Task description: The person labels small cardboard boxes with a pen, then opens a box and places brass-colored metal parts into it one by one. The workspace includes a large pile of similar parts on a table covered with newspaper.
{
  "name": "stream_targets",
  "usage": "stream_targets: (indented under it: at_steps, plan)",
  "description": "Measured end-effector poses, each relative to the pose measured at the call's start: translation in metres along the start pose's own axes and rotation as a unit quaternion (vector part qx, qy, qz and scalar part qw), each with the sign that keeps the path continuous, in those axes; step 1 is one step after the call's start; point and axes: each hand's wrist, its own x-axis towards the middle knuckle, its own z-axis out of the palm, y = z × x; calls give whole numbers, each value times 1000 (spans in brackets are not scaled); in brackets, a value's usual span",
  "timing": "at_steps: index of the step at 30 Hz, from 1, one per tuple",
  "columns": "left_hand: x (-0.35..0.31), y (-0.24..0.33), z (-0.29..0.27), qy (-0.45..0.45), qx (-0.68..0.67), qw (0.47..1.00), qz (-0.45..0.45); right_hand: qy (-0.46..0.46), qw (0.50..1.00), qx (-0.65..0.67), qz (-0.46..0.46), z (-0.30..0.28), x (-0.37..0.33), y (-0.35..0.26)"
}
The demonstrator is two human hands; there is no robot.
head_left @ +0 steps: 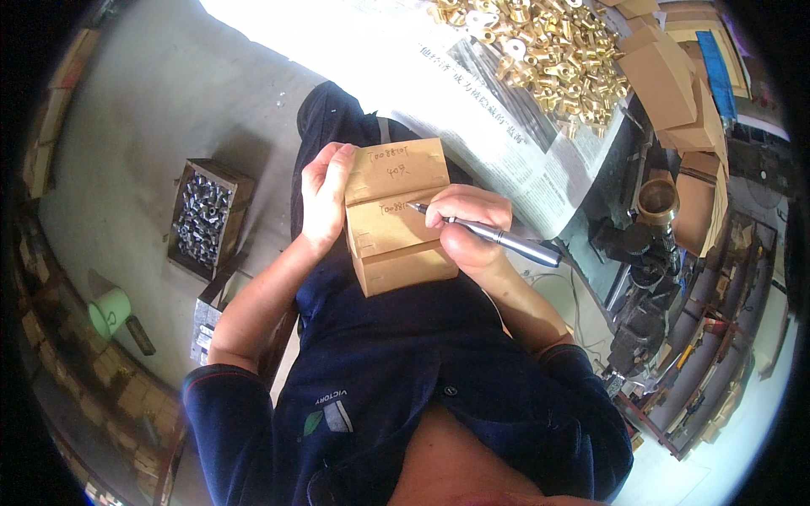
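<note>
On my feed, the left hand [327,187] clasps cardboard boxes [405,271] by the left edge; the right hand [469,221] pinches a pen [508,239] at the middle box [388,229]. Writing seems underway; next I'd keep strokes steady.

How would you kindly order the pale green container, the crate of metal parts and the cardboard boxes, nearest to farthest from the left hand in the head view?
From the left hand:
1. Cardboard boxes: in its grip, held at their left side.
2. Crate of metal parts: off to its left.
3. Pale green container: farther left and lower in the picture.
</note>
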Motion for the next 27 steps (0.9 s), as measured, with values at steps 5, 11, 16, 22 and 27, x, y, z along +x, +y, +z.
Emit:
stream_targets:
  at_steps: [5,11,16,22,27]
  plan:
    - [0,0,1,1,-5,1000,-1,9,1000,11,21,-2,-2,1]
    - [-1,2,0,-4,-4,1000,-5,29,999,-7,30,-2,-5,2]
    - [0,3,-1,-4,8,1000,0,-11,999,20,50,-6,2,-5]
    - [0,0,-2,-4,8,1000,8,-37,999,25,-18,-3,-7,-7]
    - [0,-1,-1,-1,-9,1000,-6,-73,996,-9,-56,-1,-7,-3]
